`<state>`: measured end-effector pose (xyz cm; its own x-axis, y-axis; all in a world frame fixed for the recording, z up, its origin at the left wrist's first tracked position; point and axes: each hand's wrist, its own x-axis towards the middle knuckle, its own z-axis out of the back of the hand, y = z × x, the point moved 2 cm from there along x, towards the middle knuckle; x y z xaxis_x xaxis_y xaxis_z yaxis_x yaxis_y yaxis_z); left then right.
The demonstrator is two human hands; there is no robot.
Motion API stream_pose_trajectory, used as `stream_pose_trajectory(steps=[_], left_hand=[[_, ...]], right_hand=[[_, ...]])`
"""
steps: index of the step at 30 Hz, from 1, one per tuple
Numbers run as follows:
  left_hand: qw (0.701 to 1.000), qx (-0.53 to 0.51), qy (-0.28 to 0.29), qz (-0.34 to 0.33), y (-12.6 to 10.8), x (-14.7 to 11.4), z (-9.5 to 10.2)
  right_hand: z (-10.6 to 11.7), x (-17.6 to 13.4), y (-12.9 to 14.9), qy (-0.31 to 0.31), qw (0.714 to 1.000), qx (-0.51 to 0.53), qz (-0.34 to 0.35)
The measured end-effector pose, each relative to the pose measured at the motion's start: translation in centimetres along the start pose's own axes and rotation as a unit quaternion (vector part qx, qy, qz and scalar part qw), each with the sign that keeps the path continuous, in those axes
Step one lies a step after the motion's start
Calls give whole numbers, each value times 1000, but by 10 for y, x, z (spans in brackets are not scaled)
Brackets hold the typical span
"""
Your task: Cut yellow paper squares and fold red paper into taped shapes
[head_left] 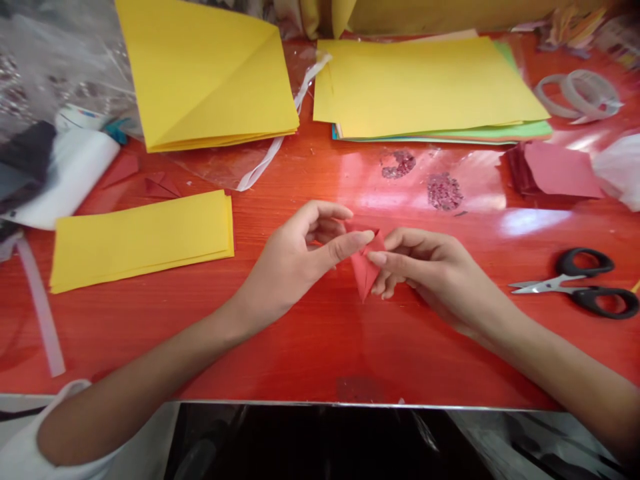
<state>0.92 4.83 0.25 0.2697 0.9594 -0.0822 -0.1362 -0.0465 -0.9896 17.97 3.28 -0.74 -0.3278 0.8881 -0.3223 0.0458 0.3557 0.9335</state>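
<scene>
Over the table [280, 367], my left hand [300, 250] and right hand [430, 263] both pinch the red paper [363, 279]; far left, a clear bag [63, 50] shows silvery bits [11, 87].

Single head-worn view, facing forward and steeply down over the glossy red wooden tabletop [280, 353]. Close range: grip on the small folded red paper [364, 277] near mid-frame, bare forearms [180, 360] below it either side. Table's near edge [280, 402] below the grip; far side above.
</scene>
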Motion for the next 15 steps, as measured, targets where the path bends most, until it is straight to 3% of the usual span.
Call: stream_pose_trajectory(steps=[2, 4, 9, 15], left_hand=[[999, 8, 31, 7, 1, 0, -1], [998, 46, 50, -6, 0, -1, -1], [985, 154, 52, -54, -6, -2, 2], [990, 129, 25, -47, 1, -3, 2]], right_hand=[[0, 1, -1, -13, 1000, 28, 1], [-2, 1, 0, 13, 1000, 7, -9], [-4, -1, 3, 39, 998, -46, -24], [-1, 0, 1, 28, 998, -46, -34]])
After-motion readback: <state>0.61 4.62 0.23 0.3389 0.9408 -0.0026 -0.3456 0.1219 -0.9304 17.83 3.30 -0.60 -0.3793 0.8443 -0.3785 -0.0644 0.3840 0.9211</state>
